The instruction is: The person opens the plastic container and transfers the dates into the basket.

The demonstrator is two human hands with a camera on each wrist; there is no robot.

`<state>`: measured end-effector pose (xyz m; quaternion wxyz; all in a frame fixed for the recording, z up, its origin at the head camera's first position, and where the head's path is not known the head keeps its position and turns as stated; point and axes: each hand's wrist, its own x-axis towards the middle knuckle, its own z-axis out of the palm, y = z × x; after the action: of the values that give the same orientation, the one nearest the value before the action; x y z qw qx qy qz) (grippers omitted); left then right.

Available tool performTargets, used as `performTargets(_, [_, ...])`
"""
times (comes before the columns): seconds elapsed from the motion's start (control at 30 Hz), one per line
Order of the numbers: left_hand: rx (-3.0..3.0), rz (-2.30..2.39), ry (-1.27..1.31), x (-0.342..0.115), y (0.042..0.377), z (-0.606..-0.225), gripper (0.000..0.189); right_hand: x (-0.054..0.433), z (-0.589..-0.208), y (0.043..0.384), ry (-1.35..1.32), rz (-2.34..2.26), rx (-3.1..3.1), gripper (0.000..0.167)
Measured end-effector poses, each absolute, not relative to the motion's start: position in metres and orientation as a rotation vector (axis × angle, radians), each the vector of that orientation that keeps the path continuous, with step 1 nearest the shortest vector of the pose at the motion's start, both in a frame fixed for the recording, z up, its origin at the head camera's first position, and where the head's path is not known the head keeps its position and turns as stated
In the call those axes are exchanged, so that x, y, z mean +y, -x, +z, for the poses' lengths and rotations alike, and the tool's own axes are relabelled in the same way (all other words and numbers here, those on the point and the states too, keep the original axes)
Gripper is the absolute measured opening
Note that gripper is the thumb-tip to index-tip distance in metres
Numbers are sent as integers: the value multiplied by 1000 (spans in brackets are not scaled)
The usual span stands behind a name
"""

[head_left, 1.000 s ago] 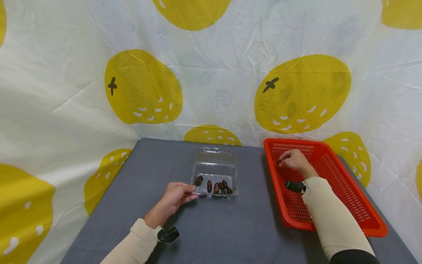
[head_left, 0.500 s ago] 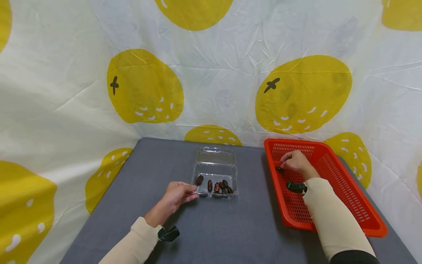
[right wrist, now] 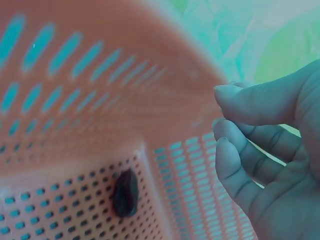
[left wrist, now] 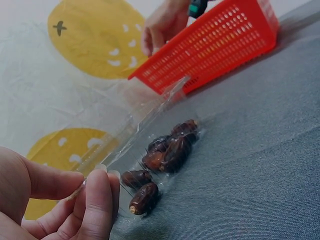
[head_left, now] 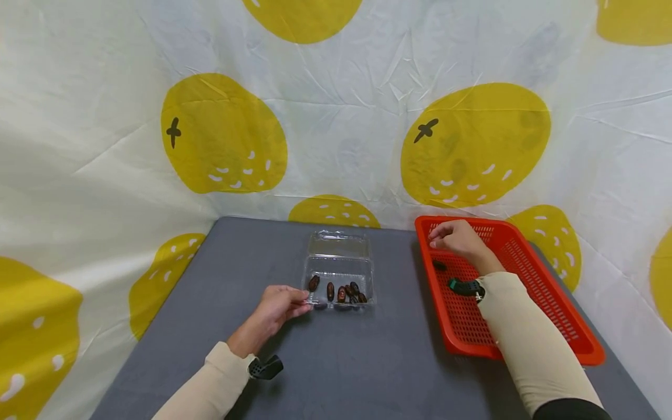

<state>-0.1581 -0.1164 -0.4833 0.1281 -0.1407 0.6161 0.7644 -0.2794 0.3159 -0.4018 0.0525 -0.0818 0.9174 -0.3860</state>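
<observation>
My left hand pinches the near left corner of a clear plastic clamshell box between thumb and fingers. Its lid stands raised at the back. Several dark brown dates lie in the front of the box, most of them bunched to the right. Over the far left of a red perforated basket hovers my right hand, fingers loosely bent with nothing showing between them. Below that hand, a single date lies on the basket floor, apart from the fingertips.
The grey table carries the box near its middle and the basket on the right. Behind stands a white cloth backdrop with yellow fruit prints. The basket's raised walls surround the right hand's area.
My right hand has let go of the date, which now lies on the basket floor, and has risen slightly away from it. The left hand keeps its pinch on the box.
</observation>
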Motion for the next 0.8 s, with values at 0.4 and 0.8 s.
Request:
performTargets(0.4, [1804, 2219, 436, -122, 150, -479, 13, 281, -384, 282, 322, -1255, 2735, 25])
performTargets(0.8, [1799, 2212, 439, -116, 153, -481, 13, 265, -374, 281, 381, -1273, 2712, 24])
